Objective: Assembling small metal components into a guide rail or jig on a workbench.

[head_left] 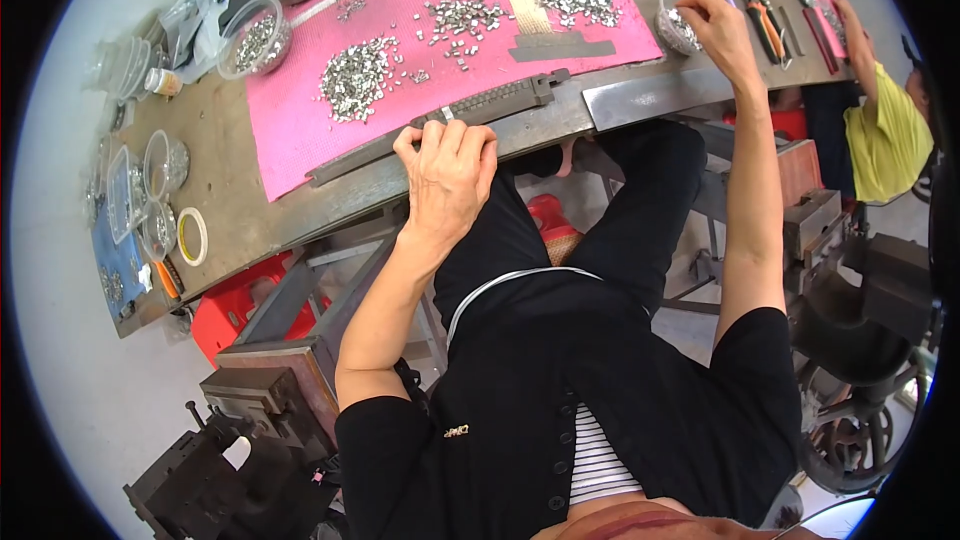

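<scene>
My left hand (447, 175) is closed over a long dark metal fixture (500, 100) along the table's front edge. Its fingers curl down on the bar, and a small bright piece shows just beyond the fingertips. My right hand (718, 30) reaches over a small clear plastic cup (677, 25) holding silvery metal bits. Thumb and fingers of that hand come together in a pinch at the cup's rim; whatever lies between them is too small to make out. Beyond the fixture, a pink mat (290, 130) bears several heaps of small metal pieces (358, 78).
Clear tubs (255, 37) of metal bits stand at the far left. A tape roll (192, 236) lies at the left end. A flat metal plate (655, 98) lies along the front edge, with orange-handled pliers (765, 32) farther right. Another person in a yellow shirt (888, 140) works at the right.
</scene>
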Demonstrator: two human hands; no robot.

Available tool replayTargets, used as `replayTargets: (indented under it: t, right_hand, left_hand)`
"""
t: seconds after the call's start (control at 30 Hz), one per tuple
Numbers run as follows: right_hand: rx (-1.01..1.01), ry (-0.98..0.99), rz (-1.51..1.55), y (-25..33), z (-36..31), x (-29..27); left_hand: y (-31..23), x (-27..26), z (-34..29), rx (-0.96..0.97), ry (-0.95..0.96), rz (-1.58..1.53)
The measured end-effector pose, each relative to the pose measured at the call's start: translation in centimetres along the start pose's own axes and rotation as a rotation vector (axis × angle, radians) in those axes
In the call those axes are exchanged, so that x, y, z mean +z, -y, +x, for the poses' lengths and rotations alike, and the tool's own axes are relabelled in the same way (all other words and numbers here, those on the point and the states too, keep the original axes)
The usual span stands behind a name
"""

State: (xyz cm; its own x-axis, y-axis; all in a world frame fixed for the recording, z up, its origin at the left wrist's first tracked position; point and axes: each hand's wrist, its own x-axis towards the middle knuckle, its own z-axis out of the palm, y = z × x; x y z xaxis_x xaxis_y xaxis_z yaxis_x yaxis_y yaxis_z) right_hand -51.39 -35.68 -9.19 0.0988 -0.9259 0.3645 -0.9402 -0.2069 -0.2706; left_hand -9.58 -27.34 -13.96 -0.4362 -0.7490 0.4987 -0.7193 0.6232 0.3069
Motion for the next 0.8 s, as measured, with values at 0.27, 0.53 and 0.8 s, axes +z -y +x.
replayTargets:
  t: [0.27,0.53,0.8]
  right_hand:
    - [-0.143,-0.114,0.369,11.4,-3.4,5.7]
    - [0.047,-0.217,0.504,10.7,-5.1,6.6]
    - [0.003,-0.187,0.386,11.0,-4.6,6.8]
  left_hand:
    - [-0.2,-0.1,-0.4,0.016,-0.026,-0.019]
    - [-0.3,-0.1,-1.2,0.012,-0.034,-0.032]
    - [-0.4,-0.1,-1.6,0.007,-0.082,-0.049]
